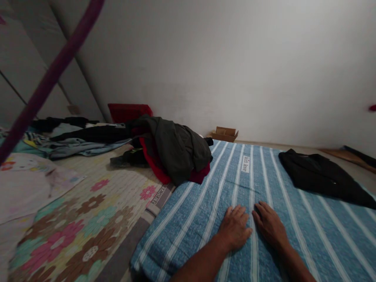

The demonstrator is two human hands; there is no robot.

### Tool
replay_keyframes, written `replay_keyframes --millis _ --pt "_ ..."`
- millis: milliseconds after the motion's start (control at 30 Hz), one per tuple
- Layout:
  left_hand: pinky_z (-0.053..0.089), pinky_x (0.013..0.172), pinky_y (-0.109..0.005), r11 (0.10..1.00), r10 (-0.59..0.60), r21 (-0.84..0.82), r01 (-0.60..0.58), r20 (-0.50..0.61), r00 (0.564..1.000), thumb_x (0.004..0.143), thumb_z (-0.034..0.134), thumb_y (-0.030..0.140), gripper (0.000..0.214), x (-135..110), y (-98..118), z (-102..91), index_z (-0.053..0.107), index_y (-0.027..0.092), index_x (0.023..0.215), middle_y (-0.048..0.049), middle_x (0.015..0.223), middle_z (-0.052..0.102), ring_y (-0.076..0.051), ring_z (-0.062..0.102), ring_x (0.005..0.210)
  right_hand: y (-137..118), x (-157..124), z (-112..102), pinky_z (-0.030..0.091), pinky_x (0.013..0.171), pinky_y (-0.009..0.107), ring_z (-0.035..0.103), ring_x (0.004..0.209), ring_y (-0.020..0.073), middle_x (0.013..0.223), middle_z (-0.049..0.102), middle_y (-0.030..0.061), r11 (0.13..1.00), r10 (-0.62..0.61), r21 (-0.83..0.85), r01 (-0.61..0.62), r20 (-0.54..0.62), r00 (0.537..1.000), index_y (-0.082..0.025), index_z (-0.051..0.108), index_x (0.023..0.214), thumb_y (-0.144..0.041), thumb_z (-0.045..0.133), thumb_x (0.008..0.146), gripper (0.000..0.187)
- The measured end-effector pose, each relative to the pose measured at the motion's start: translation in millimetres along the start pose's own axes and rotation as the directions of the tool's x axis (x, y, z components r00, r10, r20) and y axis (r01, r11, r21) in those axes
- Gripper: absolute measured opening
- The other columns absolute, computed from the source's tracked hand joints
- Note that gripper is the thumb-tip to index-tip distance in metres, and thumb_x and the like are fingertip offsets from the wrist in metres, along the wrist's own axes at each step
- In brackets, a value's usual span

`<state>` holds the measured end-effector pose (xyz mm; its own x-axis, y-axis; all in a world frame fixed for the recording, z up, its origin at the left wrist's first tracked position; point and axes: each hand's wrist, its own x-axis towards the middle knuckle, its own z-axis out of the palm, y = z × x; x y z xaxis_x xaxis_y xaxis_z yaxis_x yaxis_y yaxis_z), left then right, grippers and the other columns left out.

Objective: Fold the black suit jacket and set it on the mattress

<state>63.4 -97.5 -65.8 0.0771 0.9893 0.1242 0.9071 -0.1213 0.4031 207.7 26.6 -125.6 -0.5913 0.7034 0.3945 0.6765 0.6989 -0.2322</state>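
Blue striped sheet [229,184]: spread directly under both hands and reaching beyond the fingertips; its stripes run from the near side towards the wall [264,78], roughly the way the forearms point.
Left hand [235,227]: palm down on the cloth, fingers loosely extended and pointing away from the body; nothing seen in its grasp.
Right hand [268,223]: laid flat just beside the left, a narrow gap between them, fingers stretched and released; the undersides of both hands are hidden, so I cannot tell how hard they press.
White stripe: one passes through the gap between the hands and leads on to the "With love" label [245,164], which lies straight ahead of the fingers, well apart from them.
Black garment [326,176]: lying flat, ahead and to the right; the right hand is nearer. Its long axis slants from the far left end towards the near right.
Dark clothes pile [182,149]: ahead and to the left, nearer the left hand, heaped across the sheet's left edge and onto the flowered cover [91,219].
Sheet edges: the left one runs beside the flowered cover; the far one ends near the cardboard box [225,135].
Room: widest straight ahead, between pile and garment, where the stripes show unbroken apart from the label and small creases.
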Motion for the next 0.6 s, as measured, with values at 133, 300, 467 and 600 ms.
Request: replay_keyframes --millis 133,300,467,600 --pt "0.018 0.110 -0.044 1.000 -0.001 -0.016 0.001 -0.023 1.000 0.089 0.042 0.040 0.042 -1 -3 0.8 0.047 0.018 0.124 -0.0096 0.139 0.041 -0.022 0.029 0.132 -3 2 -1 0.037 0.099 0.038 0.049 0.115 0.0252 0.121 0.056 0.0146 1.000 0.013 0.021 -0.013 -0.005 1.000 -0.011 0.060 0.112 -0.039 0.037 0.089 0.043" --pt "0.015 0.111 -0.042 0.999 -0.003 -0.046 0.003 -0.006 1.000 0.088 0.043 0.039 0.042 -1 -6 -2.1 0.047 0.019 0.125 -0.0077 0.141 0.040 -0.021 0.027 0.133 -9 5 -6 0.037 0.100 0.037 0.050 0.115 0.0243 0.122 0.056 0.0143 0.998 0.055 0.028 -0.055 0.005 0.998 -0.011 0.061 0.112 -0.036 0.038 0.089 0.042" --pt "0.015 0.111 -0.042 0.999 0.006 -0.034 -0.007 -0.017 1.000 0.088 0.043 0.041 0.042 -4 -12 0.5 0.046 0.022 0.125 -0.0054 0.140 0.041 -0.020 0.027 0.133 -8 1 2 0.037 0.101 0.038 0.049 0.117 0.0239 0.123 0.056 0.0127 0.997 0.070 0.030 -0.069 -0.010 0.998 -0.013 0.061 0.112 -0.038 0.039 0.088 0.041" --pt "0.023 0.110 -0.044 0.999 0.049 0.027 -0.047 -0.066 0.997 0.085 0.048 0.046 0.045 2 -33 25.6 0.047 0.022 0.123 -0.0060 0.137 0.045 -0.022 0.034 0.130 9 -1 25 0.040 0.099 0.037 0.051 0.116 0.0244 0.123 0.057 0.0123 0.999 0.022 0.039 -0.020 -0.072 0.997 -0.015 0.063 0.111 -0.039 0.043 0.085 0.041"
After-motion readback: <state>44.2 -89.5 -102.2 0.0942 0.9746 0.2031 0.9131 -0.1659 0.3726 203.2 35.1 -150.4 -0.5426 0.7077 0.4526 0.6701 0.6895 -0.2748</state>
